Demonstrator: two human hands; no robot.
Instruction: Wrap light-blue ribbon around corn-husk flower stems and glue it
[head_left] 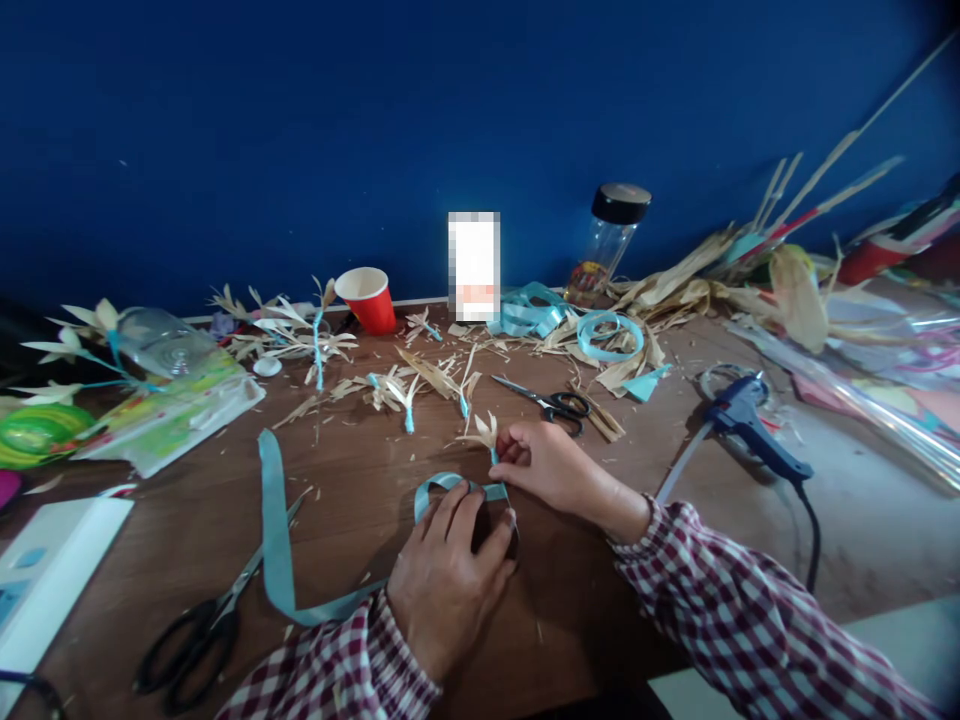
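Note:
Between the thumb and forefinger of my right hand [551, 462] is a small pale flower [484, 434], which looks made of dried husk, with a light blue wrapped stem. My left hand [450, 565] lies low over the table, its curled fingers on a loop of light blue ribbon [429, 490]. A strip of this ribbon runs close to the flower's stem; the lower part of the loop is hidden under my palm. To the left, a longer ribbon tail [275, 540] curves over black-handled scissors [199, 640]. A second pair of scissors [559, 405] rests behind my right hand.
A blue glue gun [757, 430] with a cord lies at the right. Several husk flowers [409, 395] and scraps are strewn across the brown table [352, 520]. Along the back stand a red paper cup [375, 305], a lit phone [474, 265] and a black-lidded jar [611, 235].

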